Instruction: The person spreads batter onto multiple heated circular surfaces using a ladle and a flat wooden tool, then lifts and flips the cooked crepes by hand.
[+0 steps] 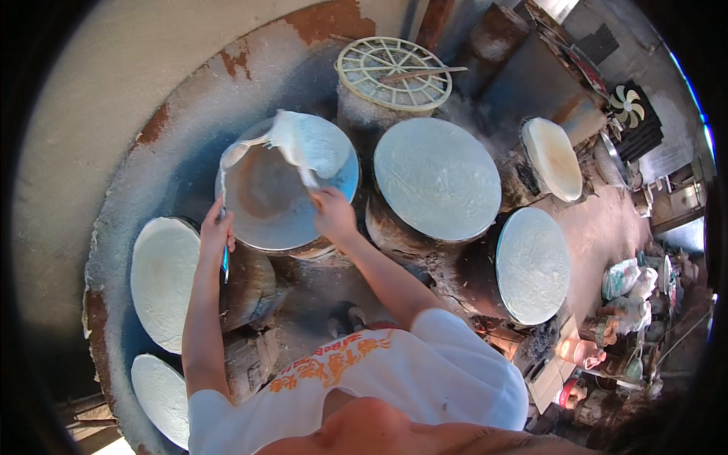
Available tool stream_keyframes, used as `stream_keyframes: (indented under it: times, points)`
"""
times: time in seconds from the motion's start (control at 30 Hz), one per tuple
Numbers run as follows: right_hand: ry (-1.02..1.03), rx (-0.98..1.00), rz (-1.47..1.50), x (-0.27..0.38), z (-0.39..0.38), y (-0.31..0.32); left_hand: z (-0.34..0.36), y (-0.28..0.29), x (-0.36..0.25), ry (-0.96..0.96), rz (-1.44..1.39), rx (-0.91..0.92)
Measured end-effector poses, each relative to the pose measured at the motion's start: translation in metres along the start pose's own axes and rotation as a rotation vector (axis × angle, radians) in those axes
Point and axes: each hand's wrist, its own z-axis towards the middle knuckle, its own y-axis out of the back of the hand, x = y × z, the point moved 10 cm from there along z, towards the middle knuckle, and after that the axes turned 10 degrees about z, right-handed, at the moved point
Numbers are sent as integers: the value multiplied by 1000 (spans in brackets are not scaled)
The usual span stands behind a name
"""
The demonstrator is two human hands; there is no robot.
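In front of me is a round metal griddle (pixel 265 220); its near part is bare, with a brownish patch. White batter or dough (pixel 330 148) covers its far right part and is bunched up in a lifted fold near the middle. My left hand (pixel 218 227) is closed around a blue-handled tool (pixel 225 262) at the griddle's left edge; a pale, dough-coated end reaches over the pan. Over the griddle's right side, my right hand (pixel 334 216) grips a light-coloured handle (pixel 309 180) that runs into the dough. The tool's head is hidden by dough and slightly blurred.
White-coated griddles stand around: one to the right (pixel 437 178), one at near right (pixel 533 265), one at left (pixel 165 284). A stick (pixel 425 73) lies on a spoked round lid (pixel 379 87) behind. A fan (pixel 626 106) and bags (pixel 622 278) are far right.
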Motion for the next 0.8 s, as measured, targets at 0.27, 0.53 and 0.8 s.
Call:
stream_keyframes:
  times: [0.27,0.53,0.8]
  points:
    - [82,50,-270,-53,33,75,-40,-45,-21,186,-1001,206]
    - [276,510,-50,-15,72,-45,-103,-51,-53,-9,-1014,-57]
    - [337,377,-120,-53,131,60,-141,-77,-101,25,-429,-310]
